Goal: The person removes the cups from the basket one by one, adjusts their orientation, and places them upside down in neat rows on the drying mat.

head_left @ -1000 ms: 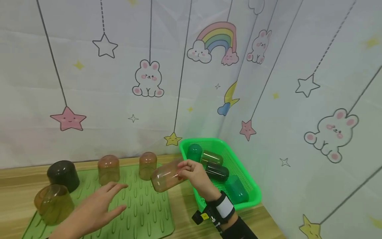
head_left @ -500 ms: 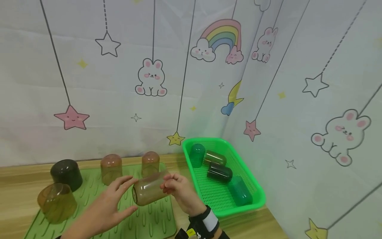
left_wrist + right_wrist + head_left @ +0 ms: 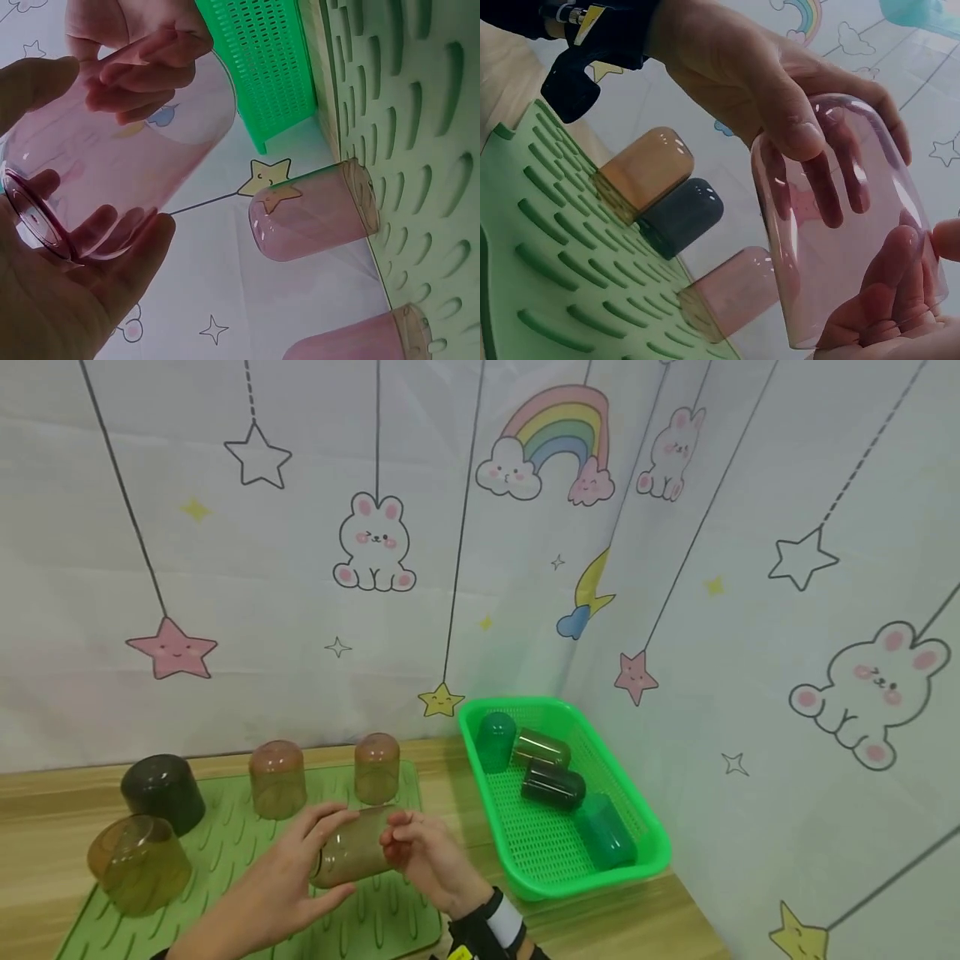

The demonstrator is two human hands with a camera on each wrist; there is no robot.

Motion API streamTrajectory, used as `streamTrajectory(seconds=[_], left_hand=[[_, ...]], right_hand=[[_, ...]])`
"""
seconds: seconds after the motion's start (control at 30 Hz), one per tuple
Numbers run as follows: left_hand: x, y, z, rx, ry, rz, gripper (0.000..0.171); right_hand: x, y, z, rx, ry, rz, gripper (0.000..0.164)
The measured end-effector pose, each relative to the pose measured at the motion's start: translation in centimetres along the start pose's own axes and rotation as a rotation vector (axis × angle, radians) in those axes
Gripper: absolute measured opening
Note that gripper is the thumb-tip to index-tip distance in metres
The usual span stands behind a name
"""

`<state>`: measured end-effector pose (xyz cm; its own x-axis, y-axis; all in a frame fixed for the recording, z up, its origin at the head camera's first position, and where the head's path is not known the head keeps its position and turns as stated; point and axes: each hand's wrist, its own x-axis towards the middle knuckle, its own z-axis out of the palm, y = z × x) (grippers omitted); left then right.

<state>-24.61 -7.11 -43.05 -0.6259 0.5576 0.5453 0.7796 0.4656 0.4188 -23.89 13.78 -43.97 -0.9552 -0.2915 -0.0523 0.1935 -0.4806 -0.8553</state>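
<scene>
A see-through pinkish cup point(image 3: 356, 846) with a rounded base is held on its side between both hands, over a green ridged mat point(image 3: 240, 852). My left hand point(image 3: 273, 875) grips it at the open rim end, thumb on one side and fingers on the other. At the rounded base end, my right hand point(image 3: 437, 864) holds it between thumb and fingers. In the left wrist view the cup's rim point(image 3: 37, 217) lies against the left palm. The right wrist view shows the right thumb point(image 3: 799, 139) on the outside of the cup, with fingers seen through its wall.
Upside down on the mat stand two pinkish cups point(image 3: 277, 779) point(image 3: 377, 768), a dark cup point(image 3: 162, 792) and an amber cup point(image 3: 140, 864). A bright green basket point(image 3: 517, 881) to the right holds several cups. Behind is a printed cloth wall point(image 3: 300, 568).
My right hand has carried the cup left, away from beside the basket to over the mat. The left hand, open before, has closed round the cup's rim end.
</scene>
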Motion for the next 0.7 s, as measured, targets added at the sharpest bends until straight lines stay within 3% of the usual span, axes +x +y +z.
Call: streamTrajectory(seconds=[0.13,0.23,0.3,0.47,0.7], left_hand=[[-0.1,0.1,0.0,0.018,0.009,0.004,0.067],[-0.1,0.1,-0.1,0.018,0.003,0.007,0.066],[-0.2,0.0,-0.5,0.025,-0.001,0.006,0.066],[-0.2,-0.2,-1.7,0.066,-0.051,-0.044,0.068],[-0.6,-1.1,-3.3,0.097,-0.187,-0.157,0.066]], right_hand=[[0.0,0.3,0.0,0.0,0.016,0.012,0.017],[0.0,0.3,0.1,-0.071,0.052,0.023,0.011],[-0.1,0.2,0.3,-0.177,0.084,0.024,0.01],[-0.5,-0.4,0.4,-0.528,0.138,0.015,0.033],[-0.9,-1.1,-0.2,-0.971,0.056,-0.013,0.031]])
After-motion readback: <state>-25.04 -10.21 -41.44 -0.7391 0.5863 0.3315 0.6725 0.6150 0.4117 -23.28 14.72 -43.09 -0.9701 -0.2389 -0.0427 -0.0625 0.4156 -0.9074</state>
